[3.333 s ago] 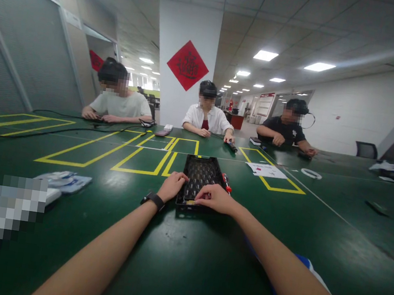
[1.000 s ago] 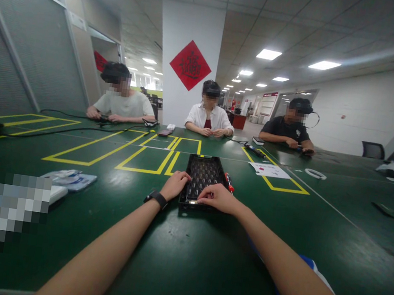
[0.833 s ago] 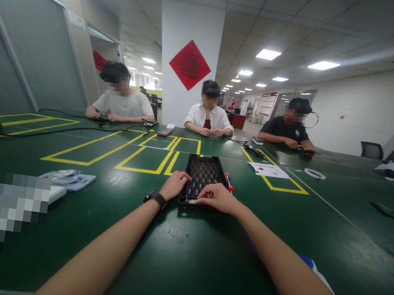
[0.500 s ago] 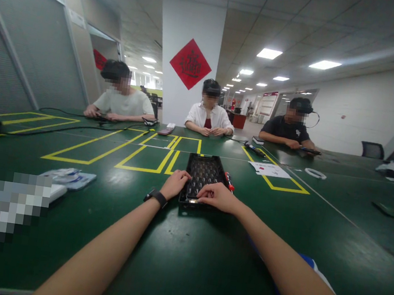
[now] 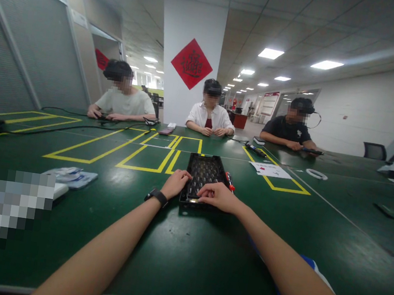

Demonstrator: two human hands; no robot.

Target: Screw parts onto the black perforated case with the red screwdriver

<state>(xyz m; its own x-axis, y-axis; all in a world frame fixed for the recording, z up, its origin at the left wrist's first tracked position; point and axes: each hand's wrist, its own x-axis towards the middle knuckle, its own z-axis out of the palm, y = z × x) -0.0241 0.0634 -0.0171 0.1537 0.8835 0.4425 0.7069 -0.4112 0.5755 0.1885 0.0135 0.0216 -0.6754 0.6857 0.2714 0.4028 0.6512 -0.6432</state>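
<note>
Green table [image 5: 165, 265]; black tray [image 5: 196, 206], left hand [image 5: 175, 183] alongside, right hand [image 5: 220, 196] over near end.

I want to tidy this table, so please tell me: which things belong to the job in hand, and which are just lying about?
Apparently in use:
black tray
small pale piece at its near end
left hand and right hand, both at the black tray

Probably just lying about:
printed paper sheet
white ring
blue-and-white packet
red item beside the black tray, role unclear
</note>
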